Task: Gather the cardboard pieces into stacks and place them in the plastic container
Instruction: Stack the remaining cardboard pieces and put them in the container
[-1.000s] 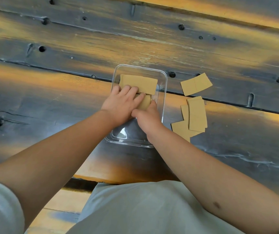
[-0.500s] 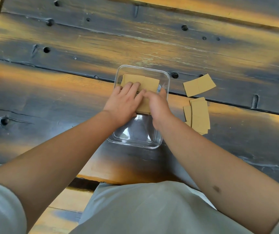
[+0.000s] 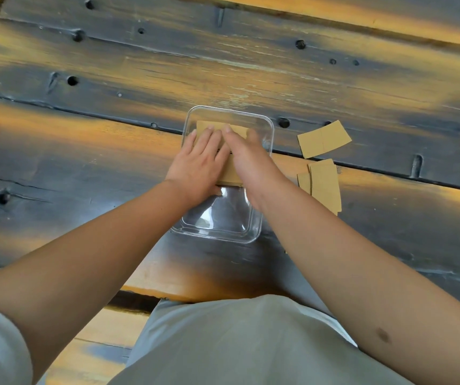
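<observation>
Two planks of the dark wooden table (image 3: 362,87) carry the work. I judge it partly done: the plastic container (image 3: 259,230) holds cardboard pieces (image 3: 209,127) at its far end, pressed flat by left hand (image 3: 199,165) and right hand (image 3: 246,159), fingers extended. Loose pieces (image 3: 323,138) remain outside, right. No legible writing.

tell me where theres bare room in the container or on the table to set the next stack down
Inside the plastic container, the near half, below the cardboard under the left hand and right hand, is bare. The wooden table left of the container is bare too. Right of it is crowded: loose pieces and an overlapping pile.
</observation>
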Available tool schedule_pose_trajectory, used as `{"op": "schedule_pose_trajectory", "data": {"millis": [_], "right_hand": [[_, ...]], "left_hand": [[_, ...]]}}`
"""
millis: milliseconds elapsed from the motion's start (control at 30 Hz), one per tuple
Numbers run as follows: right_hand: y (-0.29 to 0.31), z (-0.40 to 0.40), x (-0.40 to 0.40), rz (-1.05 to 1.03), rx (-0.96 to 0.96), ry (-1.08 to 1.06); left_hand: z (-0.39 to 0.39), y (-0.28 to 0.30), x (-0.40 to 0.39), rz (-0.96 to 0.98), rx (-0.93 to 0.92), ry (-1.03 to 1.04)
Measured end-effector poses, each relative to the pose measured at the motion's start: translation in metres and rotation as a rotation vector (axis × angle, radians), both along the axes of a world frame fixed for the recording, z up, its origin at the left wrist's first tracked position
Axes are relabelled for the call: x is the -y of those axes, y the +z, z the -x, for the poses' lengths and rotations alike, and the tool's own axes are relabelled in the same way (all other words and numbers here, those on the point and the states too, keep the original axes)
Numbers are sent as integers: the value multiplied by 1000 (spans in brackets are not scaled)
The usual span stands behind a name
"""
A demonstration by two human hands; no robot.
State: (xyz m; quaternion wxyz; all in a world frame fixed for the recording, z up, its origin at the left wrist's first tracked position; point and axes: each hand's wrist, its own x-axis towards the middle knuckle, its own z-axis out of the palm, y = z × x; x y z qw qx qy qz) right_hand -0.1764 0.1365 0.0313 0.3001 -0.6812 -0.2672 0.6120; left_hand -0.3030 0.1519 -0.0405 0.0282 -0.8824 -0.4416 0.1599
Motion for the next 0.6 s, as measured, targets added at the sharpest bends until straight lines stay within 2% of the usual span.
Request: {"op": "schedule_pose_trajectory", "data": {"millis": [100, 200, 333, 433, 500, 600], "right_hand": [[21, -28, 8, -248, 127, 27], [12, -89, -3, -344, 375, 94], [-32, -182, -33, -213, 808, 422], [-64, -219, -46, -102, 1029, 814], [-78, -228, -45, -70, 1082, 1005], [-95, -229, -28, 40, 1015, 1081]], "left_hand": [[2, 13, 12, 52, 99, 44], [-2, 35, 39, 105, 314, 117], [-39, 71, 93, 145, 473, 8], [-80, 82, 139, 225, 622, -62], [-104, 75, 162, 304, 625, -62], [-132, 48, 176, 426, 530, 23]]}}
